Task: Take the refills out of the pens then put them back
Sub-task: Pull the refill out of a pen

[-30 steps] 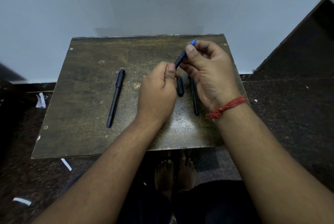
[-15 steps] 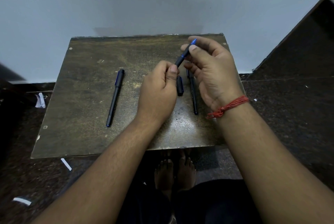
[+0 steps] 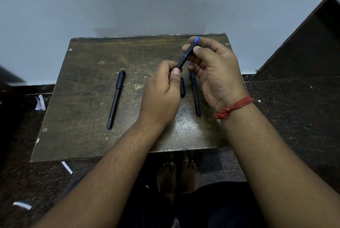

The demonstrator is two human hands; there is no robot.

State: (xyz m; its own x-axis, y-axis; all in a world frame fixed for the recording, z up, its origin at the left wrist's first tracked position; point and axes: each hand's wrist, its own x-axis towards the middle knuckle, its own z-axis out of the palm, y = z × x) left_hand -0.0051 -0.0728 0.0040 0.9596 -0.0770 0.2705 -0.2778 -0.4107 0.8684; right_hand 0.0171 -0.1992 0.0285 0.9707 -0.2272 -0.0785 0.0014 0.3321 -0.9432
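A black pen with a blue tip [image 3: 186,56] is held tilted above the small dark table [image 3: 88,102], tip pointing up and right. My left hand [image 3: 161,95] grips its lower barrel; my right hand [image 3: 215,73] pinches the upper section near the tip. A capped black pen [image 3: 116,99] lies on the table at the left. A loose black cap [image 3: 182,89] lies between my hands, and another black pen [image 3: 195,97] lies beside it, partly hidden by my right hand.
The table stands against a pale wall [image 3: 128,6]. White paper scraps [image 3: 40,102] lie on the dark floor at the left. My bare feet [image 3: 178,174] show under the table's front edge.
My right hand's fingers have shifted up along the pen toward the blue tip, which now shows more. The left hand stays on the barrel. Things on the table have not moved.
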